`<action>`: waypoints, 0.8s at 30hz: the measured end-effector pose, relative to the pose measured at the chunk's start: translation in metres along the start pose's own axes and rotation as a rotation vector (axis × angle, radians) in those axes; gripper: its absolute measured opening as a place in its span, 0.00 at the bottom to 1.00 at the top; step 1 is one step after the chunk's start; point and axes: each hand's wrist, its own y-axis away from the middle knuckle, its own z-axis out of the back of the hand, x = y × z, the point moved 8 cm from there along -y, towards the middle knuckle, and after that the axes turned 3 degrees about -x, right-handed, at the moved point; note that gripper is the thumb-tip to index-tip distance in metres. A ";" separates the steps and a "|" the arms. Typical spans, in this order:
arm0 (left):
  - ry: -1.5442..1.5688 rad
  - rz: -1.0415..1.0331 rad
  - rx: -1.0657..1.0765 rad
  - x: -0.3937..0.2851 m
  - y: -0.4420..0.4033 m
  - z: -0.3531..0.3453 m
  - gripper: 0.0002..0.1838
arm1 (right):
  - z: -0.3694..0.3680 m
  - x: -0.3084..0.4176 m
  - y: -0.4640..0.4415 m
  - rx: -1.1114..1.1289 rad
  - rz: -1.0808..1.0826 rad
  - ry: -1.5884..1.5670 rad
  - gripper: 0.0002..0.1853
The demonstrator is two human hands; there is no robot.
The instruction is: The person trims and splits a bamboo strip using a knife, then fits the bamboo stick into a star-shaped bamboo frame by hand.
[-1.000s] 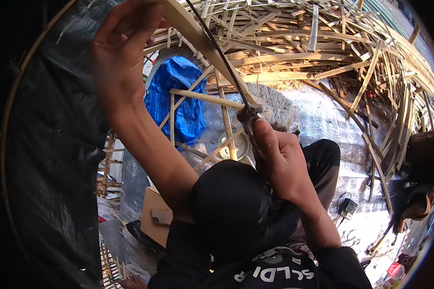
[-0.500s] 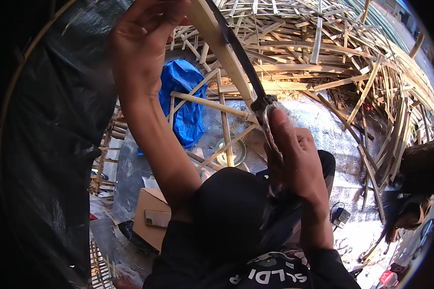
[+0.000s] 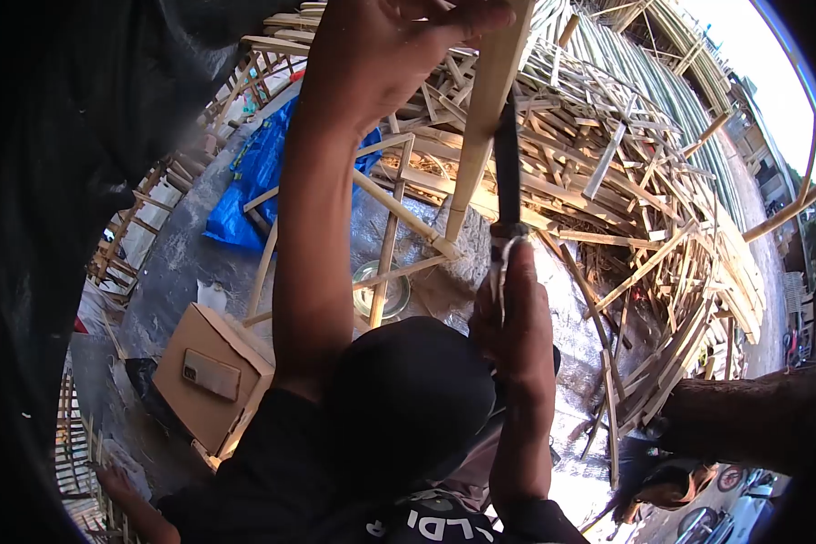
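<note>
My left hand (image 3: 376, 68) is raised at the top, its thumb laid across a pale bamboo strip (image 3: 485, 113); the other fingers are partly cut off by the frame. The strip slants down from this grip. My right hand (image 3: 519, 313) is closed round the handle of a knife (image 3: 510, 172), with whitish cloth-like wrapping showing at the thumb. The dark blade points upward, its edge against or just beside the strip's right side; whether it bites in I cannot tell.
A large heap of split bamboo (image 3: 598, 163) fills the upper right. Blue tarp (image 3: 245, 195), a bamboo frame (image 3: 394, 227) and a glass bowl (image 3: 390, 299) lie ahead. A phone (image 3: 210, 374) rests on a cardboard box (image 3: 190, 340). Another person's limb (image 3: 131, 494) shows lower left.
The view has swung, shifting the surroundings. Strip and knife stand more upright than before. Both hands keep their holds, and the left hand appears further right.
</note>
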 end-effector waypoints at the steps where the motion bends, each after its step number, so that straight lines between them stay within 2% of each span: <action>1: 0.041 -0.013 0.012 0.001 -0.001 -0.001 0.08 | -0.003 -0.003 0.000 0.059 -0.037 -0.022 0.37; 2: 0.083 -0.030 0.027 0.001 -0.002 -0.003 0.08 | -0.002 -0.001 0.002 0.053 -0.038 -0.019 0.37; 4: -0.001 -0.041 0.060 -0.006 0.000 -0.004 0.07 | 0.007 0.005 0.008 -0.068 -0.095 0.060 0.29; 7: -0.051 -0.041 0.022 -0.013 0.001 -0.010 0.07 | 0.018 0.018 0.012 -0.161 0.041 0.151 0.20; 9: -0.002 -0.071 0.033 -0.007 0.001 -0.015 0.07 | 0.021 0.020 0.012 -0.192 0.048 0.112 0.21; 12: 0.072 -0.107 0.063 -0.003 0.000 -0.021 0.06 | 0.019 0.016 0.012 -0.136 -0.097 0.093 0.22; 15: 0.076 -0.230 0.052 -0.013 0.001 -0.024 0.06 | 0.015 0.023 0.008 -0.155 -0.023 -0.010 0.25; 18: -0.011 -0.165 0.109 -0.009 0.004 -0.027 0.06 | 0.017 0.019 0.005 -0.107 0.019 -0.004 0.28; 20: -0.014 -0.303 0.115 -0.006 0.004 -0.031 0.06 | 0.013 0.010 0.002 -0.081 0.029 -0.008 0.30; 22: -0.064 -0.276 0.103 -0.002 0.005 -0.034 0.06 | 0.019 0.008 0.000 -0.173 0.108 0.051 0.33; 23: -0.088 -0.267 0.099 -0.005 0.005 -0.036 0.06 | 0.019 0.007 0.001 -0.130 0.025 -0.058 0.37; 24: -0.112 -0.262 0.099 -0.010 0.004 -0.038 0.06 | 0.021 0.007 0.003 -0.136 0.024 -0.059 0.37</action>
